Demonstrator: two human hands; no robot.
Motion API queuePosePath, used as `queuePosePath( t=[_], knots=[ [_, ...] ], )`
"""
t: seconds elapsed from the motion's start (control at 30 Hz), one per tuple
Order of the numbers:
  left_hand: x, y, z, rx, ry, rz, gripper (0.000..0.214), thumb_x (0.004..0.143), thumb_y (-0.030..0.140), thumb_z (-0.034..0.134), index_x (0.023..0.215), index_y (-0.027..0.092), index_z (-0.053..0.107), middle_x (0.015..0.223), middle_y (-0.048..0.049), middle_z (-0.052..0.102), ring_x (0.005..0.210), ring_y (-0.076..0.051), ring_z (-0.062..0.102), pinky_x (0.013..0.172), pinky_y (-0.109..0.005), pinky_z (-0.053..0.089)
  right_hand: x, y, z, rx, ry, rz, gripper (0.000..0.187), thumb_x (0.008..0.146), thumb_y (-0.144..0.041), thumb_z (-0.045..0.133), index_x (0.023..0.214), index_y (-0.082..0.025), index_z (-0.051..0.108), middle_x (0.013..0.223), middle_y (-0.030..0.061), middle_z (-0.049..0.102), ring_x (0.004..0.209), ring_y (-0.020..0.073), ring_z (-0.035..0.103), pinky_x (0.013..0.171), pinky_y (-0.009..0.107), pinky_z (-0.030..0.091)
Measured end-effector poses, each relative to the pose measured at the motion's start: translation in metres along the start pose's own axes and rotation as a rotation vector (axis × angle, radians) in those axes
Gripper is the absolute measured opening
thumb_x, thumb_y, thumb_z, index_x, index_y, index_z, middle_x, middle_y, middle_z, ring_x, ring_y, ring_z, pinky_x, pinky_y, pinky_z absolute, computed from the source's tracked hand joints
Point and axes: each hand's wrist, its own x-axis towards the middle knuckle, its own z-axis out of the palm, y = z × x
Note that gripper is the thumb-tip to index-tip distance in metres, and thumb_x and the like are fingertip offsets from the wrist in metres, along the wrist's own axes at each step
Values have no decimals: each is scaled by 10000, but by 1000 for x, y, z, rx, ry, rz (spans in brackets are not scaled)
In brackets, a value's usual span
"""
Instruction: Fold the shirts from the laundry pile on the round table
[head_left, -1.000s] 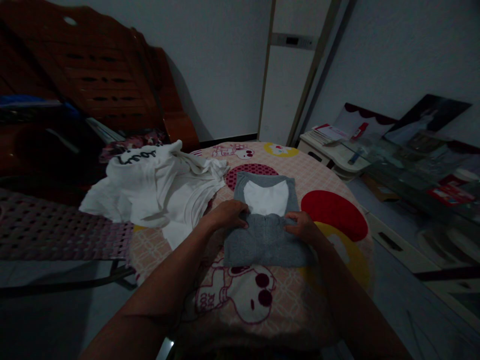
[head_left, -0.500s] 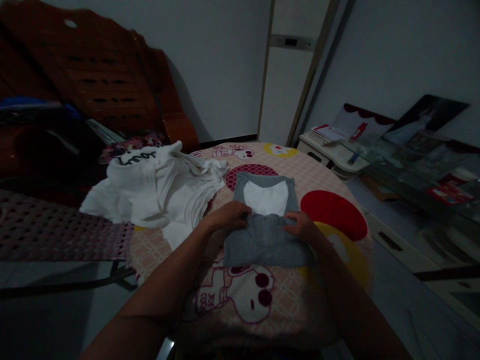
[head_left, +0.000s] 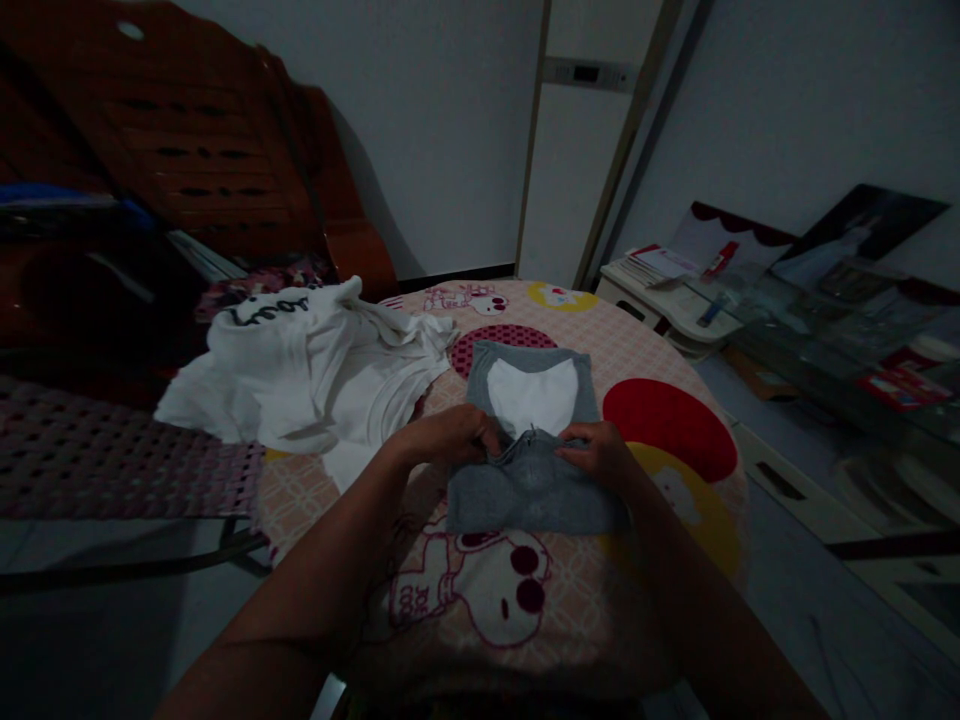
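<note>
A folded grey garment point(head_left: 540, 500) lies on the round table, with a white patch point(head_left: 534, 392) showing on its far half. Its near half is a flap folded over, with a seam down the middle. My left hand point(head_left: 469, 435) is closed on the left part of the flap's upper edge. On the right part of that edge, my right hand point(head_left: 596, 450) pinches the cloth between thumb and fingers. Between the hands the edge is slightly raised and wrinkled. A crumpled white garment point(head_left: 322, 370) with dark lettering lies to the left, hanging over the table's edge.
A patterned cloth point(head_left: 480, 650) with cartoon dogs and coloured circles covers the table. On the left are a wooden chair point(head_left: 202, 150) and a woven seat point(head_left: 127, 460). A low cabinet with a glass top point(head_left: 810, 330), holding papers and small items, stands at the right.
The upper edge of the grey flap has been lifted and bunched between my hands; it was flat before. Both hands have shifted only a little. The white garment lies as it did.
</note>
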Motion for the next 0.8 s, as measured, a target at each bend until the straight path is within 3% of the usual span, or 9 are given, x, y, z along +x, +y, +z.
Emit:
queuePosePath(
  t=[0.13,0.3,0.63,0.8],
  knots=[
    [0,-3,3,61,-1,-77,272,727,25,639,825,220,802,823,7,771,755,-140,667,726,-206,436,-8,-5,-12,143,-150,-95,176,809,-371,731,801,-199,768,813,48,727,771,196,652,709,294,480],
    [0,2,5,137,-2,-159,242,703,36,662,786,217,798,806,2,771,737,-141,669,707,-212,431,-14,-8,-15,98,-268,-174,119,841,-317,731,824,-212,784,787,41,681,746,175,612,674,283,434],
    [-2,-1,3,100,-7,-111,220,705,46,661,787,209,784,816,4,748,738,-133,639,718,-215,425,-13,-9,-16,41,-311,-216,63,840,-237,726,820,-232,785,765,25,673,747,169,608,685,284,424],
    [-3,-2,0,146,40,-74,181,693,38,673,748,186,761,978,-31,724,847,-156,640,782,-228,436,-14,-11,-14,3,-328,-218,99,852,-251,714,784,-222,781,748,26,650,731,166,586,678,281,407]
  ],
)
